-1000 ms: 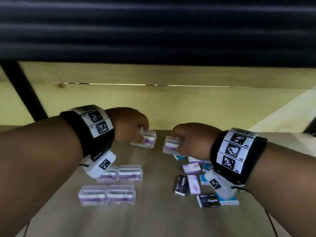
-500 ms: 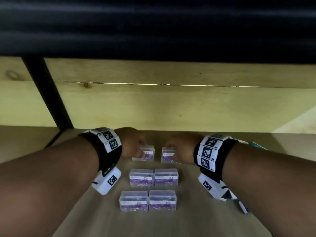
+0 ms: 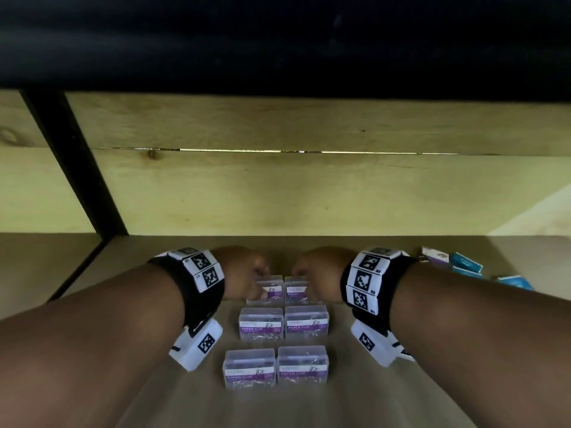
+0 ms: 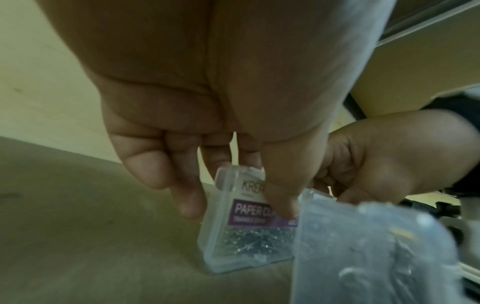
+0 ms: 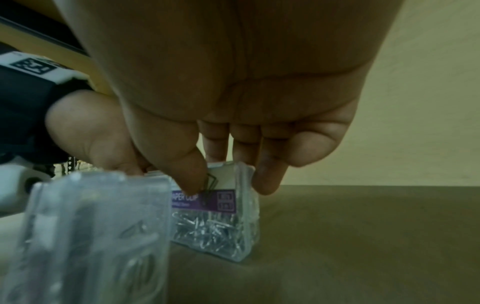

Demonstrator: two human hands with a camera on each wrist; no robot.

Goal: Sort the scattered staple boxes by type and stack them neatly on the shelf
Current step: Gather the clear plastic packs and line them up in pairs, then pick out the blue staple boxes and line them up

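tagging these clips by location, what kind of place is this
Probably a stockroom or shop storage shelf: a wooden shelf with a black frame post, holding clear paper clip boxes in rows.

Black upright post (image 3: 77, 168) at left; plank back wall (image 3: 309, 193) behind.

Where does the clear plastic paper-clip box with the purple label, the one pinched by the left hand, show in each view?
Head: clear plastic paper-clip box, back row, left of the pair, under the left hand.
Left wrist: centre, under the fingertips.
Right wrist: only a sliver behind the right thumb.
Shared landmark: the neighbouring clear box, held by the right hand.
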